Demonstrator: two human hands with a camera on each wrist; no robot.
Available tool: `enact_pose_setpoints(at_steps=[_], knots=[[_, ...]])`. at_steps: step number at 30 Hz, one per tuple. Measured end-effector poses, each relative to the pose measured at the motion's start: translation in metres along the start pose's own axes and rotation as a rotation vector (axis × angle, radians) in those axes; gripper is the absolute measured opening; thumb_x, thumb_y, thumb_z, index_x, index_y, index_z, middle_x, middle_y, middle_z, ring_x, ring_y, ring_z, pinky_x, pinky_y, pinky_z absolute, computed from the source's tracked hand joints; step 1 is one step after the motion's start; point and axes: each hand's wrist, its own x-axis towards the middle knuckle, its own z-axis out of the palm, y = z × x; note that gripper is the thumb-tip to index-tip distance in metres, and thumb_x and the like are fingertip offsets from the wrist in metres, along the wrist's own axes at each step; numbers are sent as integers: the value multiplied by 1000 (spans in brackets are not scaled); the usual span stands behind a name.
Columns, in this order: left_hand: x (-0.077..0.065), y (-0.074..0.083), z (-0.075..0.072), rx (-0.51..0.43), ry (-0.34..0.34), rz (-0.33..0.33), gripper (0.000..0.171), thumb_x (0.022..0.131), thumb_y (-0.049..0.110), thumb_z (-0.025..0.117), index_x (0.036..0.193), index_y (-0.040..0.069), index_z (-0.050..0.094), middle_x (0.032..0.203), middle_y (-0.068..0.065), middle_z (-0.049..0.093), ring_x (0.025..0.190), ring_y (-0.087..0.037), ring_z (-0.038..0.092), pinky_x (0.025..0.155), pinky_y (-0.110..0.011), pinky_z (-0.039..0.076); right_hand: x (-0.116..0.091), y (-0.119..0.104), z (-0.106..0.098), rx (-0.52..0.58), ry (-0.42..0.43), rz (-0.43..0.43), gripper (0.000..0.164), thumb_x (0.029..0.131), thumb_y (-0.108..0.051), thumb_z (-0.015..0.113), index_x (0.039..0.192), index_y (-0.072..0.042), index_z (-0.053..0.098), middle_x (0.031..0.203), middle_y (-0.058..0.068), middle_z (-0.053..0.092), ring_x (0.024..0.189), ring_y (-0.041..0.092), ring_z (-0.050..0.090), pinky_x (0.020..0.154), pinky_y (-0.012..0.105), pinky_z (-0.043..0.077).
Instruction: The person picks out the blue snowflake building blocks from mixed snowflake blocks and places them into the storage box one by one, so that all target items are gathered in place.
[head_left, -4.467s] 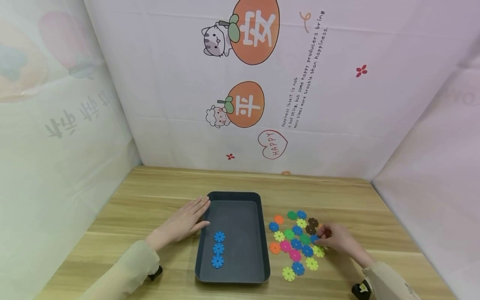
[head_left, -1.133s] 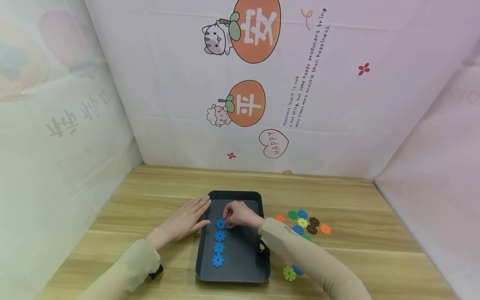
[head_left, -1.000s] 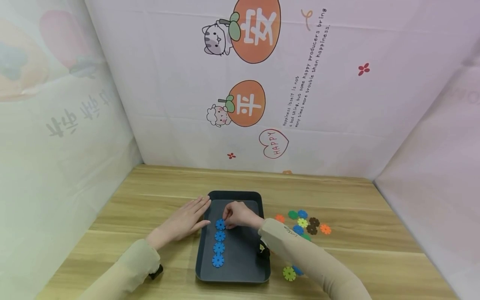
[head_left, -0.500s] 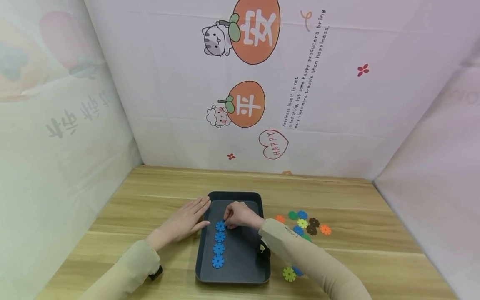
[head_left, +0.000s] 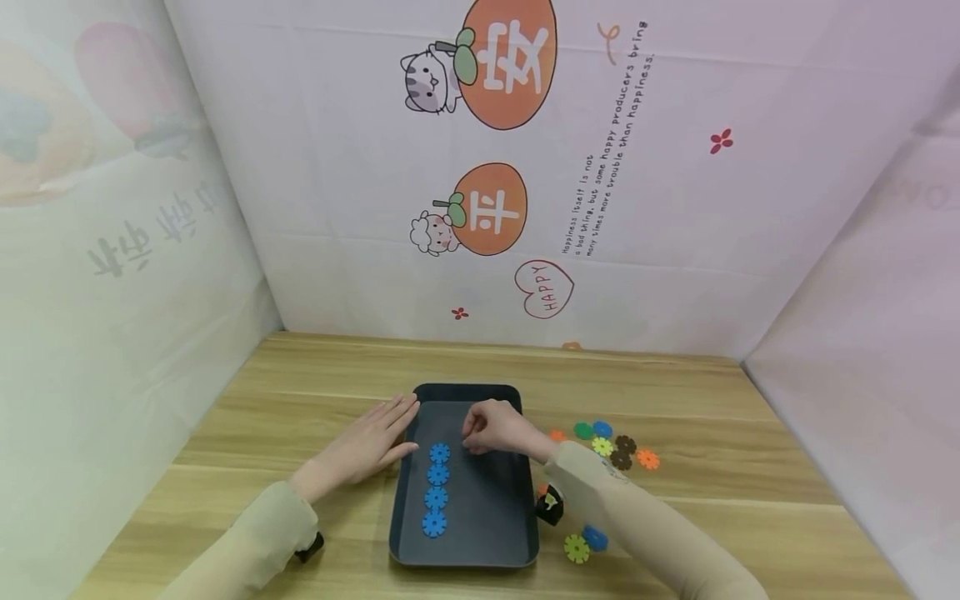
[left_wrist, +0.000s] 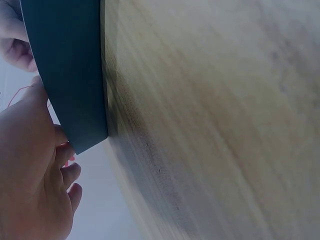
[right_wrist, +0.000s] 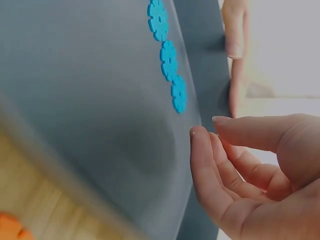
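Several blue snowflake discs (head_left: 436, 498) lie in a lengthwise line along the left side of a dark grey tray (head_left: 487, 525). My left hand (head_left: 367, 442) rests at the tray's left rim, fingers straight. Over the upper part of the tray is my right hand (head_left: 504, 429), a little right of the topmost disc (head_left: 439, 453). In the right wrist view its fingers (right_wrist: 202, 155) bend loosely and a small gap parts thumb and index tip, with nothing between them. The left wrist view shows the left hand (left_wrist: 30, 165) against the tray's outer wall (left_wrist: 70, 75).
Right of the tray, loose discs lie on the wooden table (head_left: 712, 517): green (head_left: 583, 431), yellow (head_left: 602, 447), brown (head_left: 626, 444), orange (head_left: 648, 459) and others. The right sleeve (head_left: 645, 525) covers part of this group. A printed cloth (head_left: 645, 308) hangs behind the table.
My right hand has carried a blue disc from the loose group to the top of the line, let it go and drawn back slightly right. The left hand stays put.
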Motion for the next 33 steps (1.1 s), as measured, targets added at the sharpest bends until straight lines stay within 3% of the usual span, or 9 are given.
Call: enact_pose_setpoints(at_steps=[8, 13, 23, 33], knots=[[-1, -1, 3, -3, -4, 3, 70, 104, 50, 42, 157, 6, 28, 165, -14, 25, 152, -35, 27, 122, -52, 29, -31, 16, -24, 59, -3, 11, 9, 92, -4, 68, 94, 3, 63, 86, 13, 67, 74, 18, 69, 73, 39, 63], [0, -2, 3, 1, -6, 3, 71, 104, 51, 41, 157, 5, 28, 165, -14, 24, 152, -35, 26, 123, -52, 29, -56, 32, -41, 25, 32, -5, 10, 93, -8, 68, 95, 1, 63, 89, 13, 67, 75, 22, 68, 69, 42, 61], [0, -3, 2, 9, -5, 5, 71, 104, 51, 41, 157, 6, 28, 165, -14, 25, 152, -35, 26, 123, -52, 29, -99, 59, -62, -30, 115, 9, 13, 91, -12, 70, 94, -1, 65, 91, 10, 67, 76, 13, 61, 63, 28, 55], [0, -1, 1, 11, -4, 8, 71, 104, 50, 42, 156, 5, 28, 164, -15, 26, 152, -35, 27, 122, -52, 30, -137, 86, -72, -44, 117, 51, 14, 91, -12, 70, 94, 0, 63, 88, 9, 65, 73, 7, 58, 60, 20, 52]])
